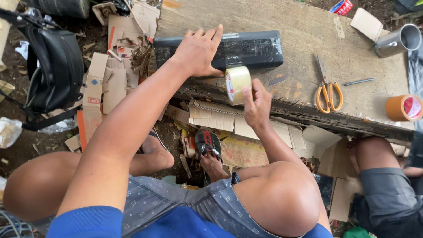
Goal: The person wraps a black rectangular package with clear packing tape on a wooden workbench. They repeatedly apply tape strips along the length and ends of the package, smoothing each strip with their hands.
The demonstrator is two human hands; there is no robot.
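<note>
From the head view I look straight down over my knees at a rough wooden worktop [308, 39]. My left hand [198, 50] lies flat, fingers spread and holding nothing, pressing on a long parcel wrapped in black plastic [251, 48] that lies along the near part of the board. My right hand [257, 103] has its grip closed on a roll of clear packing tape [237, 83], pinched between thumb and fingers and held upright just off the front edge of the worktop, touching or almost touching the parcel's near side; I cannot tell which. To the right on the board lie orange-handled scissors [327, 90], blades pointing away from me, and a thin dark pen-like stick [359, 81] beside them. Further right, at the board's edge, a roll of brown tape [404, 108] stands on its side, and a shiny metal cup [398, 40] lies tipped near the far corner. Below the worktop the ground is littered with torn cardboard scraps [220, 119], and a black sandal [208, 143] sits on my foot. A black bag [53, 66] rests on the ground to the left. Another person's bare knee [374, 152] shows at the right.
</note>
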